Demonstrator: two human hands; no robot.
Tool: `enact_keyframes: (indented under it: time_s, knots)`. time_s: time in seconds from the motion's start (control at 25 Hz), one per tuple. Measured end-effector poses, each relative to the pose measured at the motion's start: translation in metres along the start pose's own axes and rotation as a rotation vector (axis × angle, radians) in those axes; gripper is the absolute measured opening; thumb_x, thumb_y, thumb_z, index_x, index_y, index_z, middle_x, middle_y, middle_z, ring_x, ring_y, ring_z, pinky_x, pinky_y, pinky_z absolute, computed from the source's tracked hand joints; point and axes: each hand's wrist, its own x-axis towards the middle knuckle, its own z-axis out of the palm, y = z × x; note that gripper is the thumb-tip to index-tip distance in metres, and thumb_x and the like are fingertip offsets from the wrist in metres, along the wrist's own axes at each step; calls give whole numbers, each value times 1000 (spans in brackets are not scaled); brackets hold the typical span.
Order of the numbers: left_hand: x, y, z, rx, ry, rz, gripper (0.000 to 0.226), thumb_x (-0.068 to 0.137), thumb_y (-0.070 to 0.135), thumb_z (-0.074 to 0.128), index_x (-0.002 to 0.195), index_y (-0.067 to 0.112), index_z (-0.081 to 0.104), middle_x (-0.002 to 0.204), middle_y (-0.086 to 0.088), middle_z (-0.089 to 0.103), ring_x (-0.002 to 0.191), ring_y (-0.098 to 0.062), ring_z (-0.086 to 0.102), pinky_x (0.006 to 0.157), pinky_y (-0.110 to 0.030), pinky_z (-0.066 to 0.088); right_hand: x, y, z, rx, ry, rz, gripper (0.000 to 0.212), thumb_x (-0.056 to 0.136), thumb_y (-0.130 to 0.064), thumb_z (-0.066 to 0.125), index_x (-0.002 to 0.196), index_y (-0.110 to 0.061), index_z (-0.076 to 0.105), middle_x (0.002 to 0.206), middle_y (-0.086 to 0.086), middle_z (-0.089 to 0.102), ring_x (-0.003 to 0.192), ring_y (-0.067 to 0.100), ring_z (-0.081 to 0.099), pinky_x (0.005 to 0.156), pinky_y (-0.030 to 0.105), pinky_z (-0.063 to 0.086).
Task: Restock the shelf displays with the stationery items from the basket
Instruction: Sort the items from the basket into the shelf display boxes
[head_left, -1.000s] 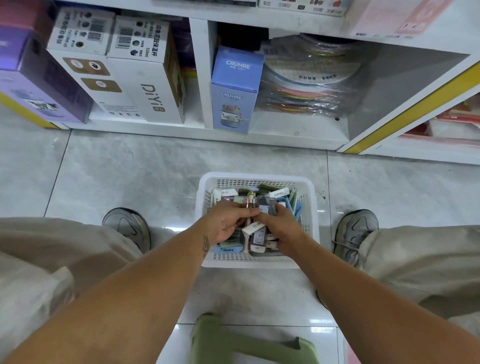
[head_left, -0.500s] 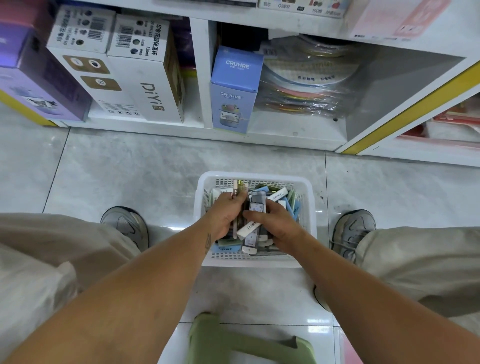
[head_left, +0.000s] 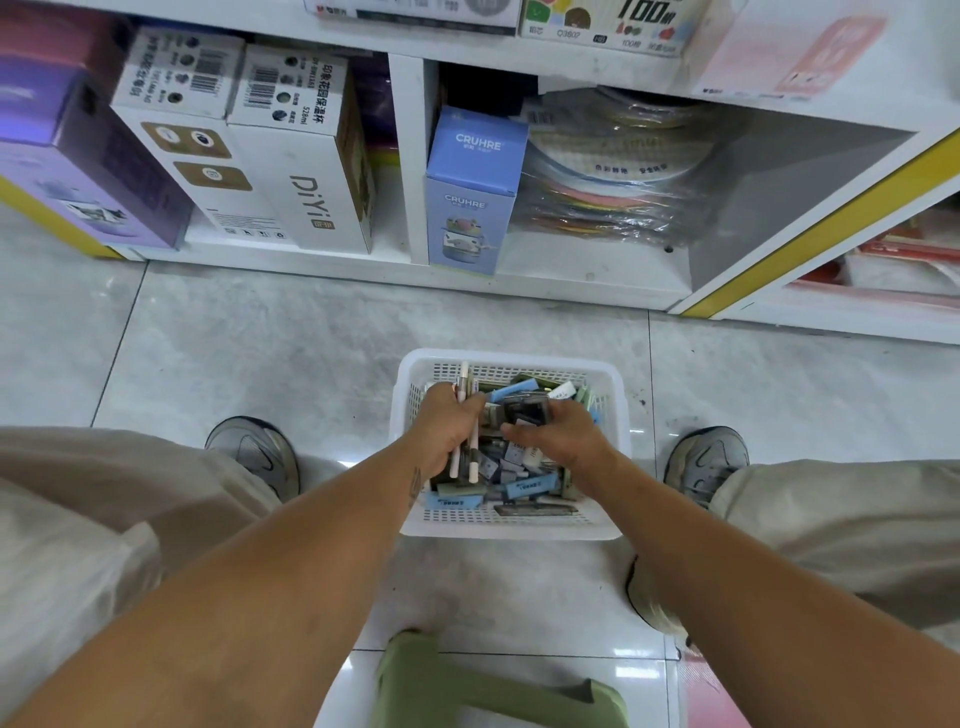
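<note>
Left hand (head_left: 449, 423) grips a few white pens (head_left: 464, 415) over the basket (head_left: 621, 415); right hand (head_left: 558, 434), fingers curled among packets, should pick matching ones

A green stool (head_left: 498, 691) stands on the grey tiled floor (head_left: 249, 353). 2 grey shoes, the left one (head_left: 257, 454) and the right one (head_left: 706, 462), rest flat on the tiles, well apart, below beige trousers (head_left: 841, 519). A pink object (head_left: 711, 696), blurred, lies just beside the stool.
</note>
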Motion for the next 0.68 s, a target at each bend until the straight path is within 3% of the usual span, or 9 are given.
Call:
enact_keyframes:
  time_s: [0.12,0.28,0.44,0.6,0.68]
  knots:
    - [-7,6,-2,-9,-20,-2,17,97,25,57,105,10,62,99,-18,70,91,-34,69,81,-54,58,1,-12,-10,-60,-51,64,17,75,-15,85,90,-16,77,90,4,77,85,18,69,70,27,52]
    - [-17,14,-4,-6,-43,27,21,97,24,56,109,9,63,98,-18,72,89,-34,71,80,-53,59,-3,-28,-22,-8,-98,139,28,76,-11,83,102,-9,74,101,14,75,100,32,70,96,48,54]
    - [-33,34,-6,3,-59,40,24,96,24,57,105,3,64,83,-18,72,73,-32,72,76,-48,61,-9,-43,-35,78,-35,94,35,79,-11,81,111,-7,68,101,15,75,94,29,73,88,44,58]
    - [-54,61,-11,-1,-47,92,19,93,19,63,97,0,63,65,-12,63,52,-23,61,51,-32,53,-30,-65,-52,89,-31,-38,34,81,-17,81,110,-6,67,93,13,77,85,29,76,86,45,60]
    - [-69,80,-16,-37,-67,114,20,92,17,68,100,0,62,65,-11,62,52,-21,60,50,-31,52,-47,-83,-63,97,-96,-114,34,83,-17,80,112,-4,67,93,13,77,85,29,76,83,43,60]
